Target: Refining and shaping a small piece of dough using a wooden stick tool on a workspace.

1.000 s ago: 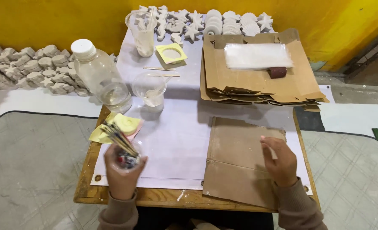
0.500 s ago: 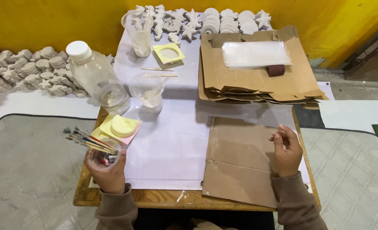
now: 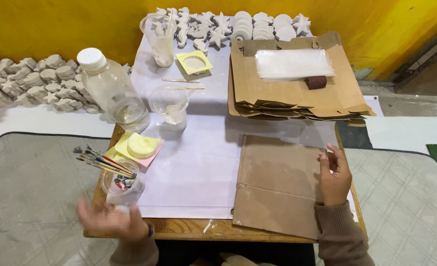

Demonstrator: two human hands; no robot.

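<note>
Standing at the near left corner of the wooden table [image 3: 213,229]: one clear plastic cup [image 3: 121,187] holding a bundle of paintbrushes [image 3: 100,161]. Brush handles sit in the cup; their long axis leans far and left, bristle ends fanned out past the rim.

Left hand [image 3: 111,220]: just near of the cup, motion-blurred, fingers spread and holding nothing; whether it touches the cup I cannot tell. This is the nearer hand.

Right hand [image 3: 335,176]: well apart to the right, resting at the right edge of a flat cardboard sheet [image 3: 277,182], fingers loosely curled, nothing visibly gripped.

Just far of the cup: yellow round sponge [image 3: 140,145]. Farther: clear bottle [image 3: 111,88] with white cap.
</note>
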